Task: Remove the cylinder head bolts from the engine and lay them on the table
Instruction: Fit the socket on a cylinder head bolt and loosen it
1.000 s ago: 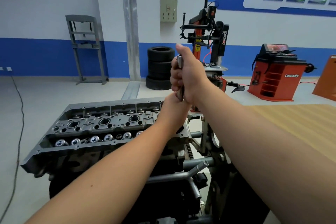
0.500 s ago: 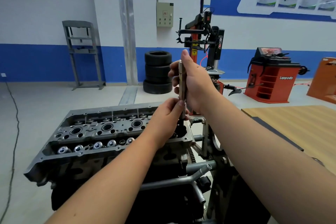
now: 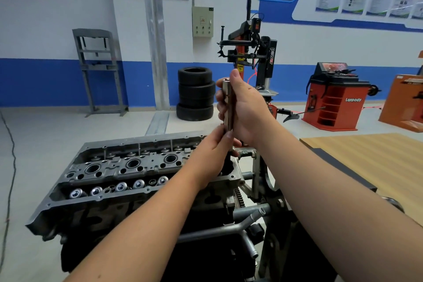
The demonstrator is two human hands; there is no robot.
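My right hand (image 3: 246,110) has lifted the slim silver metal bolt (image 3: 229,107) higher (freed, I judge); left hand (image 3: 217,151) pinches its lower end.

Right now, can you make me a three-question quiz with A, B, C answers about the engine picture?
1. Where is the stack of tyres? A by the far wall B on the wooden table C on the engine
2. How many tyres are stacked? A one B three C six
3. How is the silver tool held? A lying flat B upright in the right hand C dropped on the floor

Answers: A, it stands against the blue-striped wall; B, three rings show; B, fingers wrap it while the left hand pinches its lower end above the engine.
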